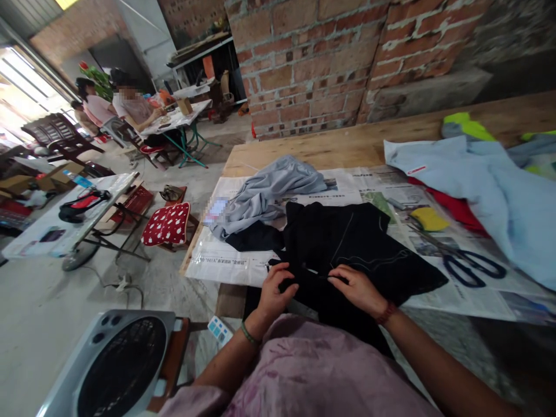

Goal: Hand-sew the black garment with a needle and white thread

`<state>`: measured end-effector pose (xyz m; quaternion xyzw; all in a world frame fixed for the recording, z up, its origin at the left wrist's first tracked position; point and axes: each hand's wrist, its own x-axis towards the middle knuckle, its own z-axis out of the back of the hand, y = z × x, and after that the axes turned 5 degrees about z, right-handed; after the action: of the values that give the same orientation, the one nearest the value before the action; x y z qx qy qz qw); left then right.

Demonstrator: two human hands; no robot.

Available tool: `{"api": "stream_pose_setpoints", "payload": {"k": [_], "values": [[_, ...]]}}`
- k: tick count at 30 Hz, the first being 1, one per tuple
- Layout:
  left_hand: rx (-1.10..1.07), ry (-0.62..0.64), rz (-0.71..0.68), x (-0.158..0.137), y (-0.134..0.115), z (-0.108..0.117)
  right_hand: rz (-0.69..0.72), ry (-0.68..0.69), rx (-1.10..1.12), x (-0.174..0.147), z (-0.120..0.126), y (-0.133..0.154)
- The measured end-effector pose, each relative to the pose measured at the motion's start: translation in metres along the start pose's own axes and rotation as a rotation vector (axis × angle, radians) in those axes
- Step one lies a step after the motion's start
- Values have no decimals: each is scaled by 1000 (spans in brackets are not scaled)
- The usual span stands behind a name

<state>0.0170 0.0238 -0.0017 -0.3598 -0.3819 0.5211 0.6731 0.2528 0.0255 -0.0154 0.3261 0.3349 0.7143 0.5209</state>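
Black cloth [347,237] lies over the newspaper-covered near edge of the table, with white chalk-like lines and stitching on it. At its left front part, my left hand [277,292] has its fingers curled and closed on the fabric. My right hand [358,291] pinches the same cloth a little to the right, thumb against fingers. Between the two hands a small white spot shows on the black fabric; what it is I cannot make out. Behind it sits a crumpled grey garment [278,191]. Large dark-handled scissors [460,260] rest to the right of the cloth.
Right of the scissors spreads light blue cloth [490,179], beside a yellow piece [430,219]. A silver fan [117,359] stands on the floor at lower left. A red patterned stool [165,225] stands off the table's left end. People sit at another table [191,116] farther back.
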Motion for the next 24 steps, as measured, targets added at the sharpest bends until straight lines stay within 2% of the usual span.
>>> {"api": "stream_pose_setpoints", "payload": {"k": [4,8,13,18,21,24], "values": [[96,-10,-46,-4,3,-7,0,0,-1,-1,-1,3],[81,29,-56,-2,4,-16,1,-4,-3,-2,-2,6],[-40,74,10,1,0,-18,20,-28,-18,-5,0,6],[-52,118,80,0,-4,-12,48,-52,-61,-6,-1,4],[-67,137,74,0,-5,-11,106,-123,-111,-8,-1,5],[-78,118,40,2,-5,-13,195,-305,-174,-14,4,10]]}}
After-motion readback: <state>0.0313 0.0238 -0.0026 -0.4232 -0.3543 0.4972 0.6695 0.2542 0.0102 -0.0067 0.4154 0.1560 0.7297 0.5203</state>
